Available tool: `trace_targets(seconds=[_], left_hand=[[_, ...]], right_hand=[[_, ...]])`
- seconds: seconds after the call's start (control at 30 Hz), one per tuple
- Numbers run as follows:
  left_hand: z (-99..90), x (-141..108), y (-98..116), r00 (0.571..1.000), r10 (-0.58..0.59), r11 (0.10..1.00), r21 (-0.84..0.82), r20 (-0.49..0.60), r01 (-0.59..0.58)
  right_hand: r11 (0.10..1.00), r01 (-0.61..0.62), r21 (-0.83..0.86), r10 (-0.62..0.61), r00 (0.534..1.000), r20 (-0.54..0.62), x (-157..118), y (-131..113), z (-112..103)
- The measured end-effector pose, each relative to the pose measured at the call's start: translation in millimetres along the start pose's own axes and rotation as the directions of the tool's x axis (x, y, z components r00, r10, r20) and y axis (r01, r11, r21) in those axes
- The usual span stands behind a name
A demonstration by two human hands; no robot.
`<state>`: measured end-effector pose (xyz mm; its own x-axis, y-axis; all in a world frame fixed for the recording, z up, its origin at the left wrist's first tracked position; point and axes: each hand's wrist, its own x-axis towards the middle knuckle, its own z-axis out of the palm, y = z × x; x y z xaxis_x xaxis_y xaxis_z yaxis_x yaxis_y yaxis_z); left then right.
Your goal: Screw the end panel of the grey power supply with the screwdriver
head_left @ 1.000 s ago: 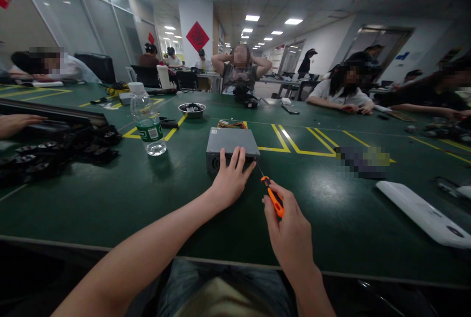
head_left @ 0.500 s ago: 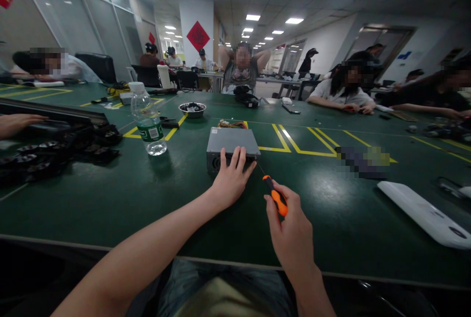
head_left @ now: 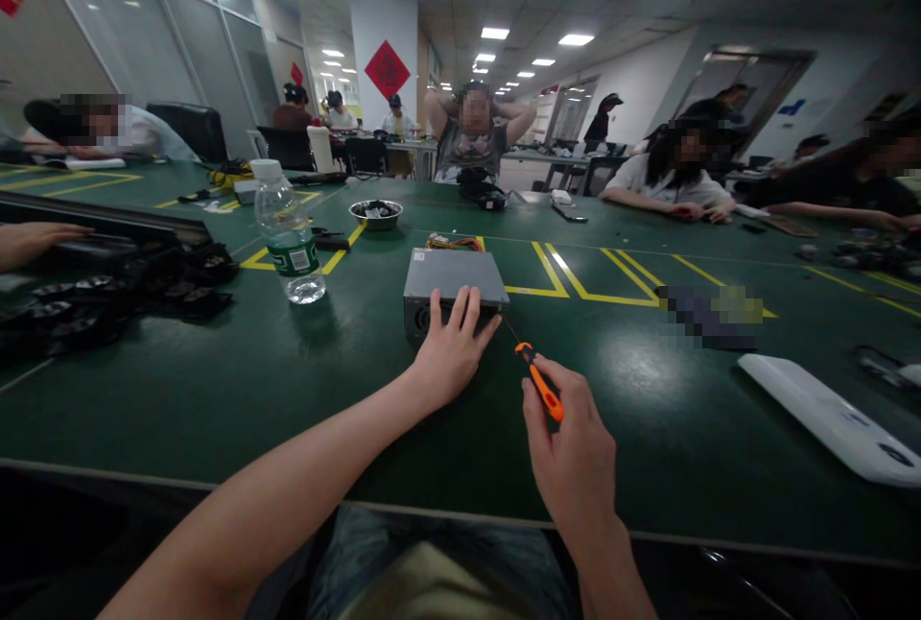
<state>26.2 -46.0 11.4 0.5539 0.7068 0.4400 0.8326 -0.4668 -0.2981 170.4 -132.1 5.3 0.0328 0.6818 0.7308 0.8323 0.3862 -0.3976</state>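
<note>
A grey metal computer power supply point(head_left: 455, 274) sits on the green table in front of me, its fan grille partly showing on the near side. Spread across its top and near edge are the fingers of my left hand point(head_left: 452, 351), pressing on it. My right hand point(head_left: 572, 438) is closed around a screwdriver point(head_left: 539, 385) with an orange and black handle. The screwdriver's thin shaft slants up and left to the near right corner of the power supply. What the tip touches there is too small to make out. Coloured cables point(head_left: 455, 243) lie behind the power supply.
A water bottle point(head_left: 292, 236) stands to the left, near a metal bowl point(head_left: 375, 214) with dark small parts. Black fans and a dark case point(head_left: 107, 255) lie far left, by another person's hand point(head_left: 43, 241). At right lies a white elongated device point(head_left: 827, 418). People sit across the table.
The screwdriver handle has turned in my right hand, which has shifted very slightly to the right. My left hand and the power supply look unchanged.
</note>
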Motion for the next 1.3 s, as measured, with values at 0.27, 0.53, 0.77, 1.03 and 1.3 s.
trace_targets(seconds=[0.27,0.53,0.77,1.03,1.3], left_hand=[[1.3,-1,0,1.0,-0.002,1.0,0.003,-0.02,0.002],[-0.5,-1,1,1.0,0.002,1.0,0.023,-0.015,-0.002],[0.1,0,1,1.0,0.006,1.0,-0.009,0.001,-0.006],[-1.0,-3,-16,0.999,0.016,0.959,-0.281,-0.038,-0.026],[6.2,2,-34,0.951,-0.252,0.862,-0.489,-0.181,0.136]], right_hand=[[0.978,-0.208,-0.022,0.208,0.978,-0.007,-1,9,-4],[0.975,-0.222,0.026,0.22,0.973,0.066,-4,1,-4],[0.95,-0.275,0.146,0.283,0.959,-0.037,-8,7,-6],[0.942,-0.237,0.236,0.258,0.964,-0.061,-7,-4,1],[0.952,-0.195,0.235,0.181,0.98,0.08,-11,-8,9]])
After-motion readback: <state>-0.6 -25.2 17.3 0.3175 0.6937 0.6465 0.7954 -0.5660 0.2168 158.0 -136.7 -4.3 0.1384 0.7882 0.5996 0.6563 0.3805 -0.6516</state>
